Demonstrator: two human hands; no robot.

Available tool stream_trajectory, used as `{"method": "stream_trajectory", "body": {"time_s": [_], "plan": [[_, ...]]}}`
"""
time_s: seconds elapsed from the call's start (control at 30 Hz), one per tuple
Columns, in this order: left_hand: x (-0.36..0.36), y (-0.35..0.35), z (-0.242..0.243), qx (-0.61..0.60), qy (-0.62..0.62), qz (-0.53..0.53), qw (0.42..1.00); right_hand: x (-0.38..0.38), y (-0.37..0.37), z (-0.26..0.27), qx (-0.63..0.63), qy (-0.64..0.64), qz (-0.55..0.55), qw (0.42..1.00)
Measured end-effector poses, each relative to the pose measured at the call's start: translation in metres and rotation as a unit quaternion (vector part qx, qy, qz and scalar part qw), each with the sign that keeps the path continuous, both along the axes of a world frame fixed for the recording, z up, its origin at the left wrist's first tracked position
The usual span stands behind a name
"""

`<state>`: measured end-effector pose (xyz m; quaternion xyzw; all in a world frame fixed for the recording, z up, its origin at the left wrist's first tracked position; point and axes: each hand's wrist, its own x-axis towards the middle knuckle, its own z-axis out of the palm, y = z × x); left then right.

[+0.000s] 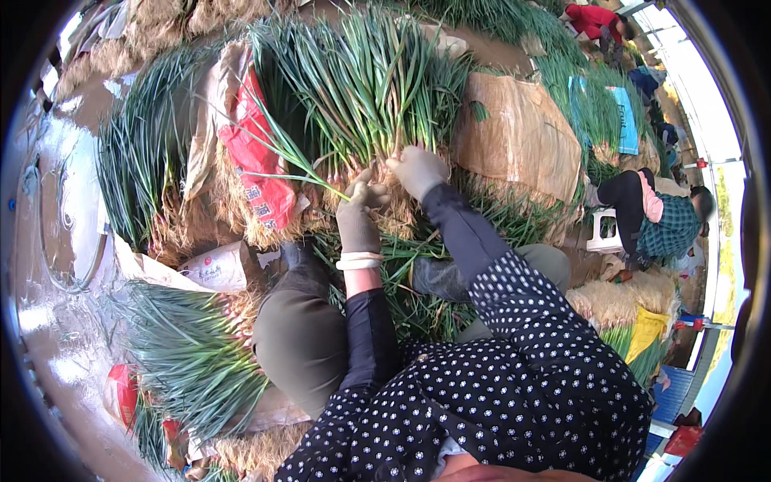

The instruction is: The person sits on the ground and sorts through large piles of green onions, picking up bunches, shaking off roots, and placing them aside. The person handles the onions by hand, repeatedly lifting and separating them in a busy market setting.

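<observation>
My left hand [361,214], in a knitted glove, grips the lower end of a green onion stalk [328,185]. The stalk's long leaves fan out to the upper left. Just to the right, my gloved right hand [420,173] is closed around the base of a green onion stem [398,134]. That stem stands at the front of a large heap of green onions [361,84]. The heap's leaves point away from me, and its pale roots [400,217] hang towards me, partly hidden behind my hands.
Loose green leaves [415,313] lie between my boots. Bundled onions [199,355] lie at my left. A red printed sack [259,150] and a tan woven sack [518,132] flank the heap. At right, a person [668,217] sits near a white stool [604,232]. A hose [45,241] crosses wet ground.
</observation>
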<state>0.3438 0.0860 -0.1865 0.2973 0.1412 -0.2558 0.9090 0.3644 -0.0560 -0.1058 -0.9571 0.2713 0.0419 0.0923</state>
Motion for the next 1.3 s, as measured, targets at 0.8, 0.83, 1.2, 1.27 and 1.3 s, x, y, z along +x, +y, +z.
{"method": "stream_trajectory", "body": {"time_s": [0.8, 0.83, 1.2, 1.27, 1.3], "plan": [[-0.042, 0.032, 0.025, -0.184, -0.013, -0.04, 0.982, -0.04, -0.001, -0.009, 0.029, 0.054, -0.063, 0.996], [-0.04, 0.033, 0.025, -0.188, -0.056, -0.035, 0.98, -0.031, 0.002, -0.01, -0.04, 0.119, -0.024, 0.992], [-0.026, 0.023, 0.004, 0.005, -0.035, -0.136, 0.99, -0.126, 0.032, -0.001, -0.196, -0.068, 0.399, 0.893], [-0.03, 0.023, -0.001, 0.0, -0.049, -0.165, 0.985, -0.133, 0.033, 0.005, -0.063, -0.051, 0.382, 0.921], [-0.032, 0.024, -0.004, 0.019, -0.022, -0.16, 0.987, -0.131, 0.032, 0.009, 0.009, -0.058, 0.382, 0.922]]}}
